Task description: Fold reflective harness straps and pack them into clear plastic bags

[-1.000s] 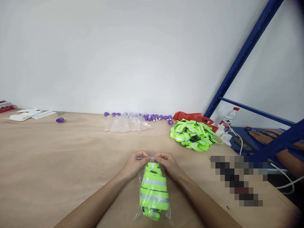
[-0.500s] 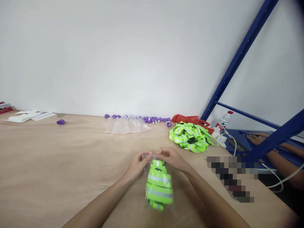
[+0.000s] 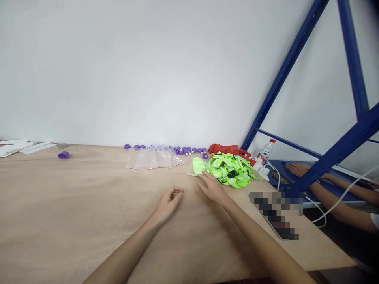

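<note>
rn the L hand (image 3: 167, 203) is either hovering over or resting on the worktop (image 3: 74, 221), can't tell which tbh, fingers curling in loosely w/ a bit of a gap to the thumb, so it's sitting half-open & gripping nothing. R hand (image 3: 213, 190) is reaching further fwd, opening w/ fingers spreading, & its fingertips are pointing at the near edge of the clear plastic bag (image 3: 191, 170) w/ a folded neon strap (image 3: 199, 165) inside. Can't tell if they're touching it. That bag is lying flat on the worktop right up against the L side of the big tangled pile of neon-green reflective straps (image 3: 229, 167), w/ black buckle bits showing in the middle of it. Red plastic bag (image 3: 225, 149) is crumpling up just behind the pile. Small purple pieces (image 3: 186, 150), some w/ white tips, are running in a row along the wall (image 3: 154, 79), & a few flat clear bags (image 3: 146, 159) are overlapping in front of them. Far L: one purple cup-like piece (image 3: 63, 155) is lying on its side near some white sheets (image 3: 17, 148). Over on the R, a phone (image 3: 276, 225) (mostly pixelated) is lying nr the worktop edge, a red-capped bottle (image 3: 266, 150) is standing by the blue metal frame (image 3: 274, 92), & another person's forearms (image 3: 328, 199) are resting on a blue surface past it.
</note>
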{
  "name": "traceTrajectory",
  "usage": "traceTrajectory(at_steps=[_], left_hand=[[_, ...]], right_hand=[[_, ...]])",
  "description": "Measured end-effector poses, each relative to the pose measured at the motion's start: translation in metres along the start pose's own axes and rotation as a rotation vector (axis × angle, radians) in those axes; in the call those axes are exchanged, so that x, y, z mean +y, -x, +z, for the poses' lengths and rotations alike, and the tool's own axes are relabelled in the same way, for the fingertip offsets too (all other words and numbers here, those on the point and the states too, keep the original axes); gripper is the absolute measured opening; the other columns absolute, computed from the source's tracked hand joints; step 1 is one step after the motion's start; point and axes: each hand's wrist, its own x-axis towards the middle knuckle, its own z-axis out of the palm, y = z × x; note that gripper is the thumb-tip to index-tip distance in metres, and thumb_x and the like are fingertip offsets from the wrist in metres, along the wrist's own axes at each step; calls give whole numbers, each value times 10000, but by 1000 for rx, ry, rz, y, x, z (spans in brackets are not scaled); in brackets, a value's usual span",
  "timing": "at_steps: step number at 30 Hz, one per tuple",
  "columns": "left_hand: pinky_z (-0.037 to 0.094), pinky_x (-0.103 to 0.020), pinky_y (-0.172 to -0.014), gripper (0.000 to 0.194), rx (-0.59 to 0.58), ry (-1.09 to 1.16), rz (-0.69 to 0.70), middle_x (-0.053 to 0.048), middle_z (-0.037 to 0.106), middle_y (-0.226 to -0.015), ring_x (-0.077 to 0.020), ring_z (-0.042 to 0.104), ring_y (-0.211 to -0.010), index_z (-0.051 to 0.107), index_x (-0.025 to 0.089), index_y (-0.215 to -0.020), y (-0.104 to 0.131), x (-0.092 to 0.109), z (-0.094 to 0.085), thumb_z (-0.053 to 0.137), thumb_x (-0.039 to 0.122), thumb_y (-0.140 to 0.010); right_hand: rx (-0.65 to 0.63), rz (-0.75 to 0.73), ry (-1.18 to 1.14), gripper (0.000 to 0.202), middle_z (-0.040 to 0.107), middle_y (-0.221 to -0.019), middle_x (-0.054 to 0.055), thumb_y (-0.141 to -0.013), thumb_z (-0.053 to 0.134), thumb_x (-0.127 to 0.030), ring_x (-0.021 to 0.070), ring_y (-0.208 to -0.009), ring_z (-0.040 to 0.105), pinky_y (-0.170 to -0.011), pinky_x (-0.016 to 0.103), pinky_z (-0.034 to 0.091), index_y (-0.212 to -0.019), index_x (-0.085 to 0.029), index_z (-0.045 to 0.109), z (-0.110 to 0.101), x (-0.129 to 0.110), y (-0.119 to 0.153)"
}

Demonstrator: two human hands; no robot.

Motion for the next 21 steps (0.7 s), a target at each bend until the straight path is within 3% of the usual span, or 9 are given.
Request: traceTrajectory(at_steps=[6, 10, 13, 17, 20, 21], left_hand=[[444, -289, -712, 228, -91, -76, 43, -46, 695, -786, -206, 602, -750, 696, 170, -841, 1, -4, 6, 649, 382, -771], [449, -300, -733, 215, -119, -142, 72, -52, 703, -814, -215, 606, -771, 678, 182, -834, -2, -10, 7, 593, 378, -813], [454, -309, -774, 225, -135, -155, 67, -56, 707, -836, -225, 618, -806, 668, 193, -825, -5, -15, 6, 571, 397, -828], [460, -334, -816, 275, -158, -174, 82, -84, 715, -865, -254, 631, -859, 666, 191, -827, -8, -19, 5, 555, 444, -828], [463, -329, -794, 295, -195, -197, 79, -86, 715, -858, -246, 620, -820, 671, 194, -829, -12, -25, 3, 553, 464, -835], [462, -322, -781, 292, -210, -199, 76, -81, 714, -854, -238, 613, -802, 673, 196, -832, -14, -28, 3, 555, 463, -839]], right_hand=[[-110, 100, 139, 543, 380, -1583, 178, -920, 553, -363, 373, -1437, 379, -1177, 491, 280, -1429, -174, 564, 14, 6, -34], [-116, 120, 182, 573, 386, -1581, 182, -888, 582, -311, 355, -1437, 391, -1163, 464, 316, -1437, -151, 553, 19, 6, -56], [-97, 113, 190, 543, 470, -1533, 163, -890, 577, -321, 320, -1390, 469, -1121, 428, 385, -1410, -165, 581, 17, 3, -71], [5, 106, 222, 443, 559, -1469, 99, -975, 456, -332, 246, -1373, 490, -1126, 372, 382, -1382, -227, 598, -16, 7, -89], [98, 214, 322, 555, 425, -1558, 166, -904, 612, -299, 348, -1470, 324, -1165, 514, 296, -1442, -200, 520, -52, 22, -94], [108, 270, 356, 628, 416, -1548, 210, -848, 692, -278, 401, -1453, 332, -1134, 570, 315, -1441, -172, 512, -63, 28, -93]])
